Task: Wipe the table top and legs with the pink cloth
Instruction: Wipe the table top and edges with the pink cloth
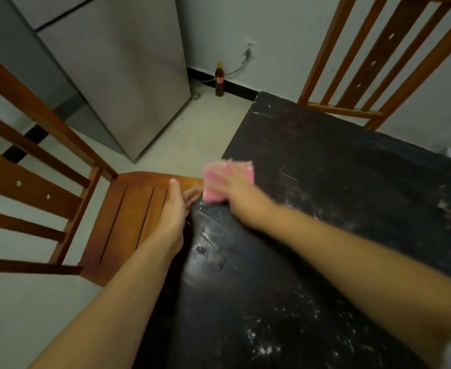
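Note:
The dark, scratched table top point(325, 187) fills the right and lower middle, with white dusty specks near its front. My right hand point(239, 194) presses the pink cloth point(216, 179) flat on the table's left edge; the hand and cloth are blurred. My left hand point(175, 209) is cupped, fingers apart, just beside and below that table edge, over the chair seat, holding nothing. The table legs are hidden from view.
A wooden slatted chair point(128, 217) stands tight against the table's left side. A second wooden chair point(373, 62) is at the far side. A grey fridge point(118, 75) stands at the back left, with a dark bottle point(219, 81) on the floor by the wall.

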Demonstrator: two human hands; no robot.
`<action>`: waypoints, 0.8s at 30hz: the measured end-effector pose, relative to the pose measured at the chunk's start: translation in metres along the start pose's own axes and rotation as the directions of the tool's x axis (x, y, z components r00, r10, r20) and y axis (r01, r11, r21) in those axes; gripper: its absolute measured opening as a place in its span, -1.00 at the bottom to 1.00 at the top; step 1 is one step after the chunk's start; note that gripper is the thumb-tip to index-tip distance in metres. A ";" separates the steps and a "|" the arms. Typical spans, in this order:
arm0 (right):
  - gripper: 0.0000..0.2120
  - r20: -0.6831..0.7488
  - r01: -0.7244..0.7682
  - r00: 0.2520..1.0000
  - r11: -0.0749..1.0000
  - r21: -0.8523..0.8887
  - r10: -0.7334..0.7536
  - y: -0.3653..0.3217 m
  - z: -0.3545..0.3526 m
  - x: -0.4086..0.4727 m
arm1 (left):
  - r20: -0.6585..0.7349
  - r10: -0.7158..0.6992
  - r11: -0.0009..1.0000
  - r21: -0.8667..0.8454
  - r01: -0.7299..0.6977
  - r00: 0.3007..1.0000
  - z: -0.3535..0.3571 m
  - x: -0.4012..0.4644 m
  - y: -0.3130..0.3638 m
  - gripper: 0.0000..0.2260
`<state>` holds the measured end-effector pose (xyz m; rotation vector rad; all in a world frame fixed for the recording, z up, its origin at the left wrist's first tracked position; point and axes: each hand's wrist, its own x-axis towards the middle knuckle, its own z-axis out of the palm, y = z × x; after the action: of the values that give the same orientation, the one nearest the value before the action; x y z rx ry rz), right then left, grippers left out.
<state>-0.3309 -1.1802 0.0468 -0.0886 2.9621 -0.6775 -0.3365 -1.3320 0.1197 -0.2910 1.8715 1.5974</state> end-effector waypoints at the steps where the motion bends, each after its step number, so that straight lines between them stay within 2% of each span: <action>1: -0.44 0.033 0.057 0.998 0.998 -0.026 -0.056 -0.015 0.013 -0.025 | -0.015 -0.009 1.000 -0.019 0.009 1.000 -0.002 0.000 0.000 -0.39; 2: -0.44 0.088 0.146 0.985 0.989 0.007 -0.146 -0.028 0.019 -0.059 | -0.019 -0.012 0.999 -0.046 0.012 1.000 -0.003 0.000 0.000 -0.38; 4: -0.51 0.223 0.318 0.910 0.934 0.160 -0.348 -0.048 0.009 -0.126 | 0.002 0.011 0.997 -0.082 -0.011 1.000 -0.001 -0.001 -0.002 -0.39; 5: -0.50 0.316 0.355 0.854 0.907 0.228 -0.413 -0.056 -0.006 -0.150 | 0.006 0.021 0.997 -0.077 -0.020 1.000 0.002 -0.004 -0.003 -0.43; 7: -0.52 0.354 0.381 0.785 0.848 0.369 -0.507 -0.051 -0.040 -0.155 | -0.044 0.065 0.997 0.055 -0.063 0.997 0.013 -0.011 -0.005 -0.51; 8: -0.51 0.302 0.349 0.817 0.839 0.418 -0.491 -0.045 -0.062 -0.142 | -0.081 0.142 0.970 0.208 -0.123 0.986 0.018 -0.011 -0.011 -0.52; 9: -0.49 0.240 0.282 0.884 0.866 0.412 -0.402 -0.036 -0.083 -0.120 | -0.111 0.245 0.894 0.411 -0.180 0.963 0.024 -0.010 -0.018 -0.54; 10: -0.48 0.172 0.172 0.954 0.916 0.361 -0.247 -0.016 -0.101 -0.093 | -0.115 0.347 0.768 0.605 -0.211 0.931 0.029 -0.009 -0.026 -0.55; 11: -0.47 0.117 0.055 0.989 0.954 0.294 -0.093 0.007 -0.120 -0.068 | -0.093 0.436 0.616 0.756 -0.221 0.895 0.034 -0.008 -0.034 -0.55; 12: -0.46 0.046 -0.037 0.999 0.974 0.225 0.027 0.038 -0.131 -0.046 | -0.060 0.502 0.476 0.852 -0.218 0.863 0.038 -0.008 -0.042 -0.53; 14: -0.44 -0.056 -0.156 0.985 0.978 0.135 0.165 0.079 -0.133 -0.024 | -0.021 0.550 0.328 0.925 -0.193 0.835 0.044 -0.008 -0.050 -0.48; 16: -0.46 -0.054 -0.136 0.988 0.986 0.097 0.141 0.084 -0.108 -0.038 | -0.014 0.562 0.282 0.943 -0.175 0.827 0.045 -0.006 -0.052 -0.46; 18: -0.45 -0.018 -0.016 1.000 0.996 0.093 0.018 0.064 -0.074 -0.083 | -0.006 0.553 0.278 0.944 -0.178 0.833 0.044 -0.005 -0.050 -0.46; 20: -0.32 0.040 0.067 0.996 0.987 0.145 -0.074 0.036 -0.052 -0.143 | -0.007 0.557 0.277 0.944 -0.178 0.831 0.044 -0.005 -0.050 -0.47; 21: -0.29 0.119 0.085 0.987 0.981 0.174 -0.107 0.022 -0.046 -0.174 | -0.007 0.557 0.270 0.947 -0.173 0.831 0.045 -0.005 -0.050 -0.47; 23: -0.36 0.232 0.101 0.959 0.963 0.251 -0.161 0.004 -0.044 -0.217 | -0.009 0.545 0.262 0.952 -0.160 0.838 0.046 -0.006 -0.051 -0.47; 24: -0.43 0.235 0.091 0.957 0.945 0.315 -0.171 -0.003 -0.056 -0.219 | -0.010 0.539 0.252 0.956 -0.150 0.842 0.046 -0.006 -0.051 -0.47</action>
<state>-0.1198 -1.1416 0.1168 -0.3274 2.5866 -1.0403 -0.2883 -1.3014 0.0808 0.4698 2.9695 0.3568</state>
